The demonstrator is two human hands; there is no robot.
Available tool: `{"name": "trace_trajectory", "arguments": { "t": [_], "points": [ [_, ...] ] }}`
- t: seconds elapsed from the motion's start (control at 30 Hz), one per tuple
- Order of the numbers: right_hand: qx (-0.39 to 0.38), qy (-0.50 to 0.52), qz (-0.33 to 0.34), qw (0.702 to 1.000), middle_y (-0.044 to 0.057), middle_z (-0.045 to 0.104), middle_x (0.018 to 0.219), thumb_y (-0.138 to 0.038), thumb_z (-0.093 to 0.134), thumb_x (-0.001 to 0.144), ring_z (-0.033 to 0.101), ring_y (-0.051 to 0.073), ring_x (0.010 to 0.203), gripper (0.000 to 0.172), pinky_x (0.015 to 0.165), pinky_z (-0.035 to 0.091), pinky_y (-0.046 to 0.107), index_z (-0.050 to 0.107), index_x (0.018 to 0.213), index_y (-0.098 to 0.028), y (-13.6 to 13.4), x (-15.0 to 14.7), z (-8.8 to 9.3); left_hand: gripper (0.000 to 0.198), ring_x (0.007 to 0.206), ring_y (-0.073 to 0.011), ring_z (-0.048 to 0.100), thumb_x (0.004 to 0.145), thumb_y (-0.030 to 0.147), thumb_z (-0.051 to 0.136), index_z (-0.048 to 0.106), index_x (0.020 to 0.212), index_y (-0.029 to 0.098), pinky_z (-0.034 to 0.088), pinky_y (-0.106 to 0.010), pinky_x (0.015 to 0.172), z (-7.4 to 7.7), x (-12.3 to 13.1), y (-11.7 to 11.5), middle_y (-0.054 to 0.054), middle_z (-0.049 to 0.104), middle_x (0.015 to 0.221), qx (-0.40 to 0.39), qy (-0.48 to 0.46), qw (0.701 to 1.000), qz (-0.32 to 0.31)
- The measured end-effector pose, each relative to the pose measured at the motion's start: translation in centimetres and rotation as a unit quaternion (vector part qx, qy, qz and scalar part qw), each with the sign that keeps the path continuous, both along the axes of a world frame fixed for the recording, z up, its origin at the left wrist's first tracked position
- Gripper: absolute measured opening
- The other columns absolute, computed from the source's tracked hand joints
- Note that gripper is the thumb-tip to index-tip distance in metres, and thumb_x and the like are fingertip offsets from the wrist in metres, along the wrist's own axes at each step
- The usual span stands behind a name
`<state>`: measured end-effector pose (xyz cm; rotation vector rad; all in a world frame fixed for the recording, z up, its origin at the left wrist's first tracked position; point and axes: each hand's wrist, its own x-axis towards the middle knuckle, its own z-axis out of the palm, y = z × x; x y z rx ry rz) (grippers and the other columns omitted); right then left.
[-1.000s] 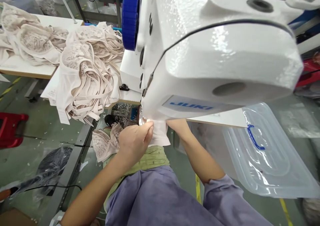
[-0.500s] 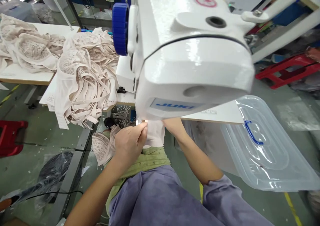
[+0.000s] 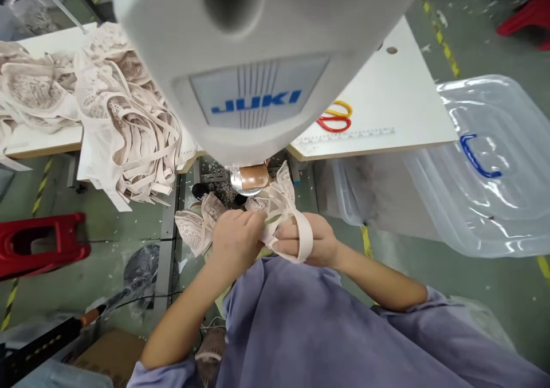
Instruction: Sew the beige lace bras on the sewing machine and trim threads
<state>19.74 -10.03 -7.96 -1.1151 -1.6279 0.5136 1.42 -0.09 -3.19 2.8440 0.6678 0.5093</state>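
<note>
Below the head of a white sewing machine [image 3: 258, 98], both my hands are on a beige lace bra [image 3: 281, 196]. Closed fingers of my left hand [image 3: 238, 236] grip its band at the left. My right hand [image 3: 315, 239] is curled round the bra, with a strap [image 3: 306, 236] looping over its fingers. One lace cup [image 3: 197, 224] hangs to the left of my left hand. The machine's round metal and copper-coloured part [image 3: 251, 179] is just above the bra. Fingertips of both hands are partly hidden by fabric.
More beige bras [image 3: 133, 124] are heaped on the table at the left. Red-and-yellow scissors [image 3: 336, 117] lie on the white tabletop [image 3: 399, 95]. A clear plastic lid [image 3: 494, 176] is at the right. A red stool [image 3: 43, 245] stands on the floor at left.
The view has tilted down and closer to the machine head. My hands have come out from under the machine toward my body, bringing the bra, and its strap now shows.
</note>
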Motion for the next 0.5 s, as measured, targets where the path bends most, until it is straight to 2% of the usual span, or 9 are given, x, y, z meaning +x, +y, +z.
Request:
{"name": "trace_trajectory", "arguments": {
  "t": [0.07,0.13,0.17,0.27,0.33,0.4,0.43,0.47,0.5],
  "points": [
    [0.103,-0.053,-0.002,0.993,-0.003,0.072,0.072,-0.013,0.079,0.076,0.068,0.015,0.066,0.018,0.058,0.053,0.027,0.073,0.087,-0.026,-0.5,-0.2,0.0,0.016,0.056,-0.0169,0.052,0.087,0.011,0.054,0.065,0.080,0.021,0.033,-0.032,0.056,-0.5,0.1,-0.2,0.001,0.060,0.057,0.050,-0.035,0.998,-0.010],
    [0.203,-0.111,-0.025,0.973,-0.001,0.072,0.073,-0.009,0.078,0.076,0.068,0.015,0.064,0.021,0.057,0.054,0.027,0.073,0.091,-0.023,-0.7,-0.2,0.3,0.021,0.054,-0.0162,0.047,0.088,0.009,0.052,0.064,0.075,0.021,0.031,-0.032,0.056,-0.6,0.1,0.0,0.002,0.055,0.053,0.083,-0.070,0.994,-0.007],
    [0.227,-0.129,-0.035,0.965,-0.001,0.072,0.072,-0.009,0.077,0.077,0.067,0.015,0.064,0.020,0.057,0.054,0.028,0.073,0.092,-0.022,-0.7,-0.3,0.5,0.022,0.054,-0.0159,0.045,0.089,0.009,0.051,0.064,0.076,0.021,0.031,-0.032,0.056,-0.6,0.1,0.1,0.002,0.053,0.053,0.092,-0.081,0.992,-0.006],
    [0.223,-0.126,-0.034,0.966,-0.001,0.070,0.071,-0.010,0.075,0.079,0.067,0.015,0.064,0.021,0.059,0.054,0.027,0.071,0.096,-0.022,-1.0,0.0,0.9,0.023,0.053,-0.0150,0.045,0.091,0.011,0.049,0.066,0.078,0.020,0.030,-0.031,0.057,-0.6,-0.1,0.3,0.002,0.052,0.052,0.098,-0.094,0.991,-0.005],
    [0.199,-0.115,-0.015,0.973,0.002,0.072,0.076,-0.013,0.074,0.081,0.068,0.016,0.070,0.022,0.063,0.055,0.027,0.070,0.100,-0.022,-1.0,0.9,0.3,0.021,0.053,-0.0149,0.047,0.091,0.014,0.051,0.069,0.082,0.020,0.030,-0.031,0.056,-0.5,-0.1,0.0,0.001,0.055,0.053,0.072,-0.091,0.993,0.005],
    [0.137,-0.122,-0.007,0.983,0.004,0.074,0.086,-0.016,0.068,0.085,0.070,0.016,0.079,0.020,0.070,0.055,0.026,0.068,0.104,-0.023,-0.6,2.5,-1.3,0.017,0.052,-0.0147,0.050,0.089,0.017,0.056,0.072,0.084,0.020,0.029,-0.030,0.054,0.0,0.2,-0.9,0.001,0.060,0.055,-0.035,-0.061,0.997,0.015],
    [0.086,-0.138,-0.015,0.987,0.005,0.074,0.094,-0.015,0.063,0.087,0.070,0.017,0.086,0.023,0.075,0.056,0.028,0.068,0.108,-0.023,-0.1,3.5,-2.4,0.016,0.052,-0.0142,0.052,0.088,0.018,0.058,0.072,0.083,0.021,0.029,-0.029,0.053,0.4,0.5,-1.7,0.001,0.062,0.057,-0.128,-0.038,0.991,0.000],
    [0.026,-0.164,-0.022,0.986,0.007,0.074,0.103,-0.012,0.057,0.087,0.069,0.018,0.095,0.029,0.082,0.055,0.030,0.067,0.112,-0.023,0.5,4.6,-3.7,0.016,0.053,-0.0136,0.054,0.087,0.017,0.059,0.072,0.080,0.021,0.031,-0.028,0.053,1.0,0.9,-2.6,0.001,0.064,0.059,-0.233,-0.013,0.972,-0.031],
    [-0.043,-0.194,-0.028,0.980,0.010,0.072,0.113,-0.008,0.053,0.085,0.067,0.020,0.105,0.038,0.090,0.054,0.034,0.065,0.119,-0.022,1.2,5.7,-5.1,0.017,0.054,-0.0128,0.056,0.087,0.015,0.058,0.071,0.077,0.022,0.033,-0.026,0.053,1.7,1.1,-3.5,0.001,0.065,0.060,-0.336,0.005,0.939,-0.077]
  ]
}}
